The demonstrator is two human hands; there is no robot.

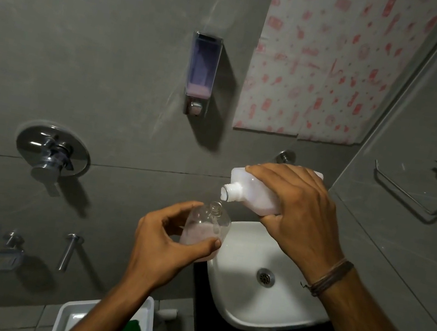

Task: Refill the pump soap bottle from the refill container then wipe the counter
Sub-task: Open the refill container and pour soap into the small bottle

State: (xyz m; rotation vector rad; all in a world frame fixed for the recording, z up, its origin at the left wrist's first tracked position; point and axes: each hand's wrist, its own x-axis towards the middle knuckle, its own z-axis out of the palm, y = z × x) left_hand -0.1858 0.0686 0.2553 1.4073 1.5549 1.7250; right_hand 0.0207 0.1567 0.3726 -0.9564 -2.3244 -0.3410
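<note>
Tipping refill container [257, 193] above soap bottle [209, 226] mouth.

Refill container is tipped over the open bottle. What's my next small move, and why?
Probably tilt the refill container slightly further with the right hand, keeping its mouth over the neck of the soap bottle. The mouth sits just above the neck, the bottle in the left hand looks only partly filled with pink soap, and no clear stream shows.
</note>
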